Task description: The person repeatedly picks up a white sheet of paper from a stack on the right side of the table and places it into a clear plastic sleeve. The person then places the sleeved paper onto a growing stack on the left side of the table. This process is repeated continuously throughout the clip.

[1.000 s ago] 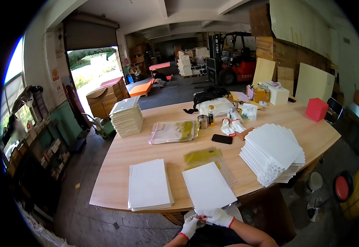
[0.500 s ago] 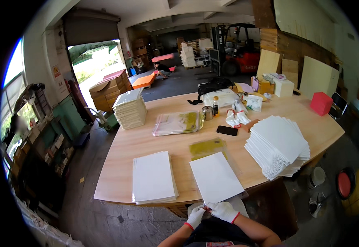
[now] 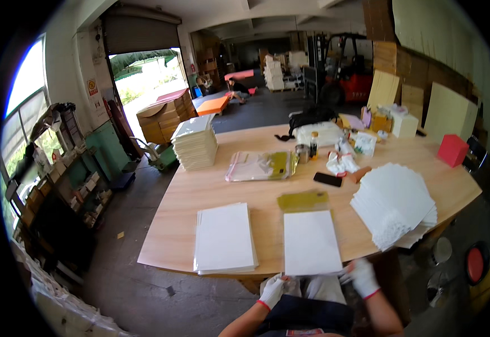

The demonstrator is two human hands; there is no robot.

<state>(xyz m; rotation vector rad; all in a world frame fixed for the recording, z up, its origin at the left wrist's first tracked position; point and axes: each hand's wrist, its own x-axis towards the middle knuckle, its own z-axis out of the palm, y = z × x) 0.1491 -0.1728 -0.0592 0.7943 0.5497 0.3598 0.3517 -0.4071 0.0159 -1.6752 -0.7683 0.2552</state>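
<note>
A white rectangular board [image 3: 311, 241] lies flat on the table's near edge, square to me. Clear plastic with an olive-green panel [image 3: 303, 201] shows beyond its far edge. My left hand [image 3: 273, 290], in a white glove with a red cuff, is closed just below the board's near left corner; a small reddish bit shows at its fingertips, too small to name. Beside the near right corner is my right hand [image 3: 363, 278], gloved alike and smeared by motion, so its fingers are unclear. Left of the board lies a stack of white boards [image 3: 224, 238].
A fanned pile of white boards [image 3: 394, 202] lies to the right. Farther back are a phone [image 3: 328, 179], gloves [image 3: 341, 163], a bottle [image 3: 314, 146], a pile of clear plastic sleeves [image 3: 260, 166] and a tall stack [image 3: 194, 143]. A forklift [image 3: 346, 73] and a crouching person [image 3: 238, 91] are beyond.
My hands have parted: the right has swung right to the board's near right corner, the left stays low near the left corner. The tilted board now lies straight. The whole view has shifted slightly.
</note>
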